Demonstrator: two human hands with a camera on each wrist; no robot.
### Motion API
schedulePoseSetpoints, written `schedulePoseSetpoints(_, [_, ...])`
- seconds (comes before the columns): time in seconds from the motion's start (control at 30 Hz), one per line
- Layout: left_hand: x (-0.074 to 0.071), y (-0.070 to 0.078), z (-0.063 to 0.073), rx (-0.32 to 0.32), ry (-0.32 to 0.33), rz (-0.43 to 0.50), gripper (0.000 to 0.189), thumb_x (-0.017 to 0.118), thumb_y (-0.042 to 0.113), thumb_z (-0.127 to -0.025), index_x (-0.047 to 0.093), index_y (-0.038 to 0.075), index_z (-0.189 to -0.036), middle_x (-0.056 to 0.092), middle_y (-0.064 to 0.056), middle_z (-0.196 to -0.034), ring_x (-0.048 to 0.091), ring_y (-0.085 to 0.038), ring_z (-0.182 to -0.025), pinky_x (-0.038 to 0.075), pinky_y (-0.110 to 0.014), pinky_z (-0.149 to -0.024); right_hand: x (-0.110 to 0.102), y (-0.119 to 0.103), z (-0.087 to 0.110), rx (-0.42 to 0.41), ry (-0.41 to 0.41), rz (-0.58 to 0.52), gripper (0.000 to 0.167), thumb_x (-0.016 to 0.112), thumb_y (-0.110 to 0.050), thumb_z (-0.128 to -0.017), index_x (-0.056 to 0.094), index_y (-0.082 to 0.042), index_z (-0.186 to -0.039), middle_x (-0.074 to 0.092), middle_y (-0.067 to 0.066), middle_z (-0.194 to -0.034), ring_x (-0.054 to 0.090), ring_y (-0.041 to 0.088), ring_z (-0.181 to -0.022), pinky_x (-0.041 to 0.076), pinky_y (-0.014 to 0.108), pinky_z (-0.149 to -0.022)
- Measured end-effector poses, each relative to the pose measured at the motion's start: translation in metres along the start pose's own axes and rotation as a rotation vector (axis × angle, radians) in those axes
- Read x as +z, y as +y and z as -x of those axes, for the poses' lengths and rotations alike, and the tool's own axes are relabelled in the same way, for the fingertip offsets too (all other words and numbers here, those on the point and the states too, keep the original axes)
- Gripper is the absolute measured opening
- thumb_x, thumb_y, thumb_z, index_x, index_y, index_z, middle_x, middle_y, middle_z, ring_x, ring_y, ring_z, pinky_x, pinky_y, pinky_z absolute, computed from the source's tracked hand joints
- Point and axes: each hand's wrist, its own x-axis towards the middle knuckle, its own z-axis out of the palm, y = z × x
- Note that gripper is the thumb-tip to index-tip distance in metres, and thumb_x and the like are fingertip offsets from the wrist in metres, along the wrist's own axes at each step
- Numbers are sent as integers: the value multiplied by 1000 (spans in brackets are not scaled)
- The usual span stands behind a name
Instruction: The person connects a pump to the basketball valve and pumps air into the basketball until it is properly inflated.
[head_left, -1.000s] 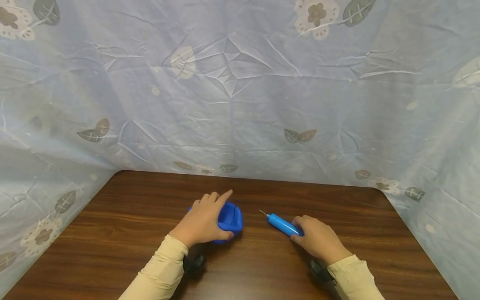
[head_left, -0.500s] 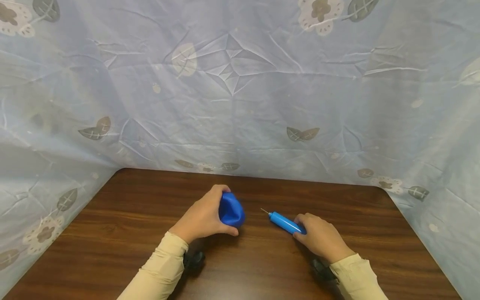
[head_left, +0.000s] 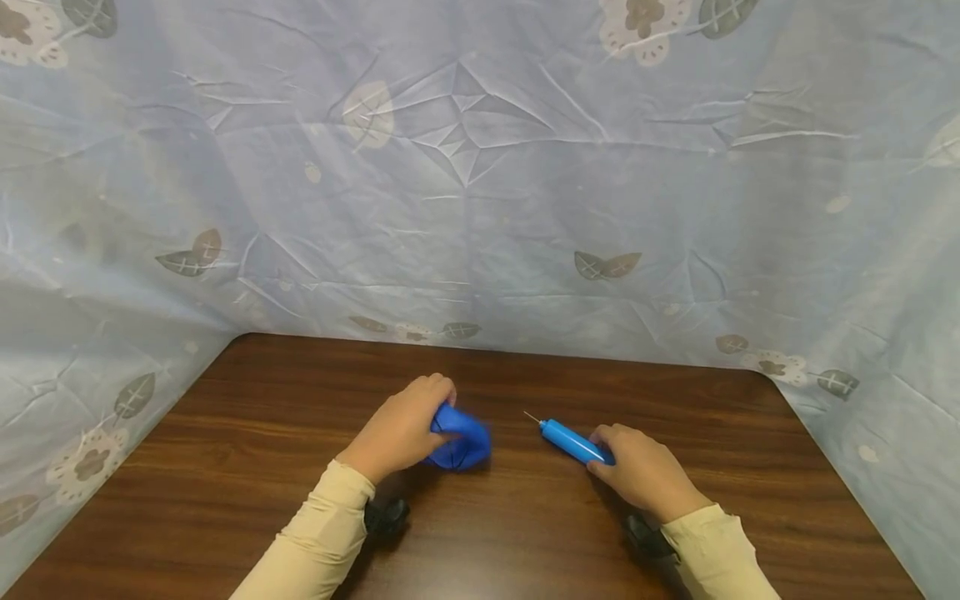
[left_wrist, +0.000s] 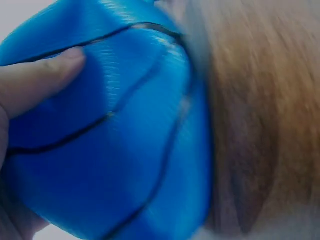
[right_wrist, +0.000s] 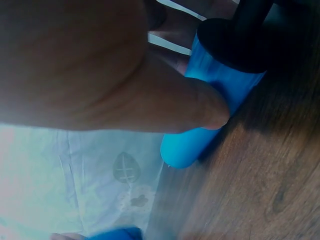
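Observation:
A limp, dented blue ball [head_left: 467, 440] with black seam lines is in my left hand [head_left: 400, 427], left of centre over the table. In the left wrist view, the thumb presses across the side of the ball [left_wrist: 135, 125] and other fingers go behind it. My right hand [head_left: 643, 472] grips a light-blue hand pump [head_left: 570, 440] by its rear part. A thin needle [head_left: 531, 416] sticks out of its front end, pointing towards the far left. Close up in the right wrist view, the pump [right_wrist: 186, 148] shows a black collar [right_wrist: 227, 47] and rod behind the thumb.
Both hands work over a dark brown wooden table [head_left: 262, 417] with rounded far corners. Pale blue floral cloth [head_left: 525, 208] hangs behind it and along both sides. Black straps [head_left: 386, 517] are on the wrists, beside the cream sleeves.
The ball has turned in my left hand: its hollow dent faced right half a second ago, and now seam lines show, with the thumb over its near side. The right hand and pump stay nearly still.

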Motion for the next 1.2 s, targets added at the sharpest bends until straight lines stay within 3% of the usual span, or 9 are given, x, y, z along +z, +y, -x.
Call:
schedulePoseSetpoints(0.07, [2,-1,-1,3,53,-25,47,92,10,-75,52,13,-100,51,2,-98,50,-19,-94,50,-36,-79,0,0,0,3,0,1,26,83,-23,-88,72,-12,-109,69,-1,-99,60,14,-81,56,45,-73])
schedulePoseSetpoints(0.17, [5,0,-2,-13,80,-47,53,91,33,-79,50,11,-105,51,-3,-107,48,-24,-100,48,-42,-88,-1,0,0,7,-1,2,27,83,-23,-89,72,-12,-110,69,0,-99,60,14,-82,56,46,-74])
schedulePoseSetpoints(0.3, [4,6,0,-68,4,-51,56,78,61,-83,50,16,-101,53,-10,-131,53,-28,-117,43,-53,-101,-2,0,0,4,-4,4,27,83,-23,-89,73,-11,-111,70,1,-101,62,15,-83,57,46,-74])
schedulePoseSetpoints(0.4, [-2,11,1,-98,-59,-35,57,81,62,-80,53,17,-100,48,-17,-148,57,-33,-127,41,-55,-101,-3,1,0,-2,-3,1,27,83,-23,-88,73,-11,-111,70,1,-101,62,15,-83,57,46,-74])
schedulePoseSetpoints(0.5, [-6,16,1,-116,-122,-58,84,91,63,-66,58,14,-126,45,-20,-153,61,-34,-126,40,-52,-94,-3,2,0,-7,3,-2,27,83,-23,-88,72,-11,-110,70,0,-99,60,14,-82,56,45,-72])
schedulePoseSetpoints(0.63, [-5,18,3,-108,-182,-172,121,93,70,-57,46,17,-155,57,-16,-139,60,-33,-119,38,-54,-98,-4,3,0,-4,2,-15,27,83,-23,-88,72,-11,-110,69,-1,-97,59,14,-80,55,44,-69])
schedulePoseSetpoints(0.77, [1,17,5,-77,-135,-280,110,90,76,-54,63,12,-139,63,-9,-118,51,-33,-112,32,-60,-105,-4,3,0,7,-8,-27,29,84,-24,-88,72,-10,-110,68,-1,-96,58,14,-79,54,43,-67])
schedulePoseSetpoints(1.0, [8,9,4,-107,-76,-260,96,91,74,-54,68,3,-115,61,-14,-128,48,-40,-133,29,-66,-117,-3,4,-1,26,-33,-29,30,85,-23,-86,72,-10,-109,67,-1,-93,57,14,-78,53,41,-67])
schedulePoseSetpoints(1.2, [5,5,7,-256,-196,-98,80,80,71,-72,57,6,-113,59,-7,-109,60,-29,-99,57,-51,-82,-4,5,-1,26,-31,-7,28,84,-22,-87,71,-10,-109,67,0,-94,57,14,-79,53,42,-68])
